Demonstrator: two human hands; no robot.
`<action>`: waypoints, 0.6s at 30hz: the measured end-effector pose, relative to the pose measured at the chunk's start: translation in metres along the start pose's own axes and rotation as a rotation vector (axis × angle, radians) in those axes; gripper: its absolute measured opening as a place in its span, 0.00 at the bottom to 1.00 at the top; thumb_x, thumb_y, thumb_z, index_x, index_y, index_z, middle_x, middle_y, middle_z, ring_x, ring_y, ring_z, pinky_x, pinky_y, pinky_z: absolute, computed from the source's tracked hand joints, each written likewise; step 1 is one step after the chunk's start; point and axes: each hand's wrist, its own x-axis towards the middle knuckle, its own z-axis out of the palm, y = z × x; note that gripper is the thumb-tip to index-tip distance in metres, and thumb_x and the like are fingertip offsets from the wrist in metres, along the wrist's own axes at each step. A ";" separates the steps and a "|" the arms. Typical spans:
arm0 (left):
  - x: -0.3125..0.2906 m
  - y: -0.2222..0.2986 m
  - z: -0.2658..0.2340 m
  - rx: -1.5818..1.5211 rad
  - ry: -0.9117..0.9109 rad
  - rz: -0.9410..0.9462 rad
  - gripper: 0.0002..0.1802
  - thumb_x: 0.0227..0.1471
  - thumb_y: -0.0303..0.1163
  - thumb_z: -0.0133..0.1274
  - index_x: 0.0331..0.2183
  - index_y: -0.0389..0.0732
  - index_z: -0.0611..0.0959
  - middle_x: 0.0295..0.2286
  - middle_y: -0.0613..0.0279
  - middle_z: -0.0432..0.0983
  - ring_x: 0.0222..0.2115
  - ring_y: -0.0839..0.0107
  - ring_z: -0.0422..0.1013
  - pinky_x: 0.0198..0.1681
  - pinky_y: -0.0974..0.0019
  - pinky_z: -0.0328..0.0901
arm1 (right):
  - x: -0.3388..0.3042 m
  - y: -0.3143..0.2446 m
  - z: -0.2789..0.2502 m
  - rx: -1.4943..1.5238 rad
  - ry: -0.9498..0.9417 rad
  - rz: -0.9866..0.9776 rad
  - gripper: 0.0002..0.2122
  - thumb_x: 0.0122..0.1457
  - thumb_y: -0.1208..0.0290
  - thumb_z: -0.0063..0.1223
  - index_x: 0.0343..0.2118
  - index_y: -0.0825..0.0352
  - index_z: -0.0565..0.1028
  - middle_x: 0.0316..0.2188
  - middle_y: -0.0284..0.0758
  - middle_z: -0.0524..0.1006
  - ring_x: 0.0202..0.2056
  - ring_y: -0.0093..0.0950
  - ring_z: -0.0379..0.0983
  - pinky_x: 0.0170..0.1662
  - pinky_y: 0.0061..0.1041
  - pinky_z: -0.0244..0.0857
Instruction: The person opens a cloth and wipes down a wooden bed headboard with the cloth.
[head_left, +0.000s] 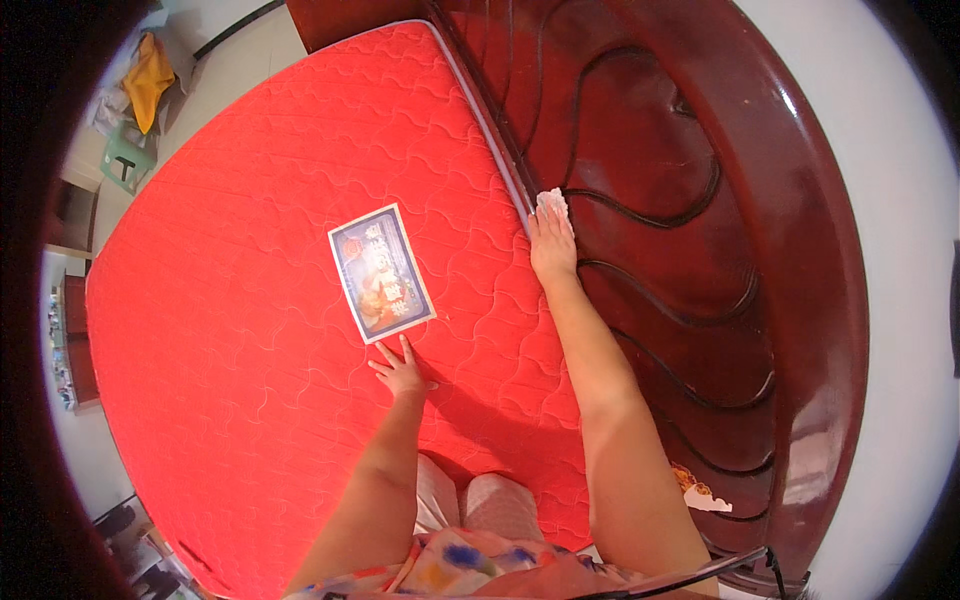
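My right hand (552,245) reaches up to the seam where the red quilted mattress (250,250) meets the dark red wooden headboard (640,130). Under its fingers is a crumpled white tissue (555,200), pressed against the headboard's lower ledge. My left hand (400,374) rests on the mattress with its fingers spread, holding nothing. Just beyond its fingertips lies a flat rectangular printed card (382,272) with a blue border and a pale edge; whether it is a card or a thin box I cannot tell.
Curved black grooves run across the glossy headboard, with a white wall (900,300) behind it. Low on the headboard shows an orange and white patch (703,495). Across the bed stand a green stool (125,158) and a yellow cloth (148,80) on a pale pile.
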 end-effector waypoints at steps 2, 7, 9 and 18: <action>-0.010 0.001 -0.012 -0.005 -0.058 0.017 0.75 0.21 0.56 0.69 0.59 0.61 0.32 0.59 0.43 0.20 0.58 0.33 0.36 0.56 0.46 0.53 | 0.001 -0.005 0.008 0.107 0.004 0.003 0.19 0.58 0.68 0.34 0.52 0.63 0.66 0.56 0.32 0.62 0.61 0.32 0.48 0.64 0.32 0.35; -0.008 0.000 -0.008 0.006 -0.037 0.014 0.75 0.22 0.56 0.69 0.59 0.61 0.31 0.59 0.43 0.20 0.58 0.33 0.36 0.56 0.46 0.53 | -0.010 -0.016 0.019 0.412 0.150 0.025 0.19 0.56 0.73 0.36 0.52 0.66 0.65 0.57 0.34 0.61 0.58 0.34 0.54 0.61 0.32 0.45; -0.013 0.005 -0.016 -0.008 -0.065 0.014 0.75 0.22 0.55 0.69 0.60 0.60 0.32 0.59 0.43 0.20 0.58 0.33 0.37 0.56 0.46 0.53 | -0.020 -0.012 0.022 0.434 0.141 0.039 0.20 0.56 0.74 0.36 0.53 0.66 0.64 0.57 0.33 0.60 0.58 0.34 0.54 0.61 0.32 0.46; -0.016 -0.001 -0.021 -0.011 -0.038 0.020 0.73 0.24 0.52 0.69 0.60 0.59 0.33 0.59 0.43 0.19 0.58 0.33 0.37 0.55 0.46 0.53 | -0.101 -0.009 0.002 0.574 0.057 0.147 0.21 0.55 0.79 0.36 0.54 0.68 0.62 0.58 0.33 0.57 0.57 0.37 0.54 0.59 0.31 0.52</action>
